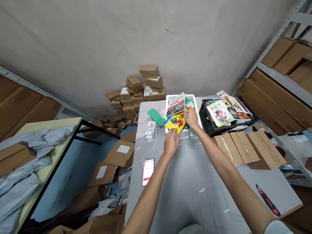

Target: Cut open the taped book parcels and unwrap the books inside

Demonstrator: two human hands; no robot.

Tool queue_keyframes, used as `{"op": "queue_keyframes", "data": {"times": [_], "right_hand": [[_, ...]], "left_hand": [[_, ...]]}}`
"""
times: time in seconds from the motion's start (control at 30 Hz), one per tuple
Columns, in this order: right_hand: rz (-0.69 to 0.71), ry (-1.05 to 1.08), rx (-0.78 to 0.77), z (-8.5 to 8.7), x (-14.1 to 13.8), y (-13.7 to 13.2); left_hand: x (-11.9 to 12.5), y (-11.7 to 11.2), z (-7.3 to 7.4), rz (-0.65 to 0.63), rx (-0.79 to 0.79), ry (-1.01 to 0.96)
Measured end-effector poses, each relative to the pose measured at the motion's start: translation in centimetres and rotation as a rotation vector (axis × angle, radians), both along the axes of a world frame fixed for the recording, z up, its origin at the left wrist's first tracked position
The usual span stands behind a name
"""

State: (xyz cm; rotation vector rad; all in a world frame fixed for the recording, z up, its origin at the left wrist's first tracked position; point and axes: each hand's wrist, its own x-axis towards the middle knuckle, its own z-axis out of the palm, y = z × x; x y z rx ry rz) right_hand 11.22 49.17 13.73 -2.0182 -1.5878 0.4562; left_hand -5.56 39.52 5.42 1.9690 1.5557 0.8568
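A yellow picture book (pixel 175 121) lies tilted over a white bin (pixel 197 103), between my two hands. My left hand (pixel 171 143) has its curled fingers at the book's near edge. My right hand (pixel 191 117) grips the book's right side, its fingertips partly hidden. Behind the yellow book, a booklet with a white and red cover (pixel 175 104) leans in the bin. Green items (pixel 189 102) show at the bin's back right. Left of the bin lies a green box or booklet (pixel 156 117).
On the grey table (pixel 185 182) are a power strip (pixel 150 130), a phone (pixel 148 172) and a utility knife (pixel 268 200). A black crate (pixel 207 122) of books and several cardboard boxes (pixel 240 148) stand to the right. Stacked cartons (pixel 152 84) rise behind the table's left corner.
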Motion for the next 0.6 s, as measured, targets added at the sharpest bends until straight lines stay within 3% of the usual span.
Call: {"op": "queue_keyframes", "data": {"times": [0.17,0.27,0.37,0.47,0.6], "right_hand": [[0.159,0.128,0.061,-5.0,-1.1,-12.6],[0.118,0.246,0.015,-8.0,-2.1,-21.6],[0.038,0.359,-0.064,-10.1,-2.7,-30.4],[-0.014,0.45,-0.178,-10.8,-2.7,-38.3],[-0.114,0.419,-0.231,-9.4,-1.7,-46.5]], "left_hand": [[-0.2,-11.1,-3.9,0.053,-0.089,-0.23],[-0.1,-17.8,-5.3,0.086,-0.172,-0.323],[0.0,-24.2,-5.9,0.086,-0.233,-0.368],[0.2,-29.7,-5.8,0.037,-0.285,-0.374],[1.6,-35.3,-5.0,-0.108,-0.359,-0.356]]}}
